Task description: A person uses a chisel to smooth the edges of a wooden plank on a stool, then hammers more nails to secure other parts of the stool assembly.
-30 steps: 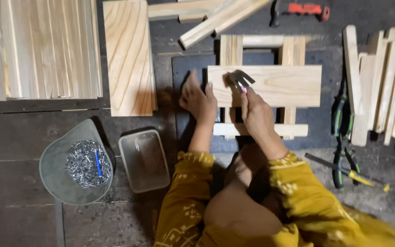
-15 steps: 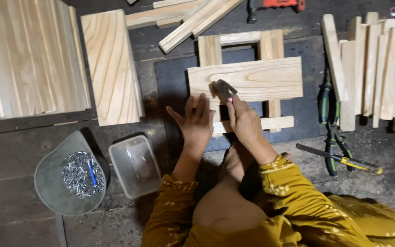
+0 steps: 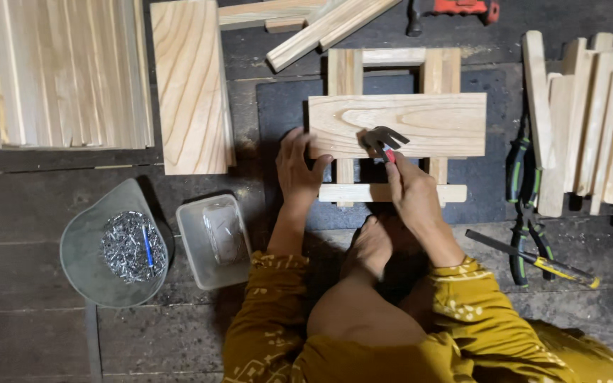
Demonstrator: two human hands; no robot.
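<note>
Board: pale pine plank, broad cathedral grain, lying crosswise on two upright slats and a lower cross slat of a wood frame, all on a dark mat in front of the person. Left hand spread flat, fingertips pressing the board's left end. Right hand closed round a claw hammer, whose steel head rests on the board's lower middle. Hands are apart.

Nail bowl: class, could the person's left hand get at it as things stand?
Probably yes. The left hand rests on the board, holding nothing; only the low clear tub lies between it and the nail bowl.
</note>
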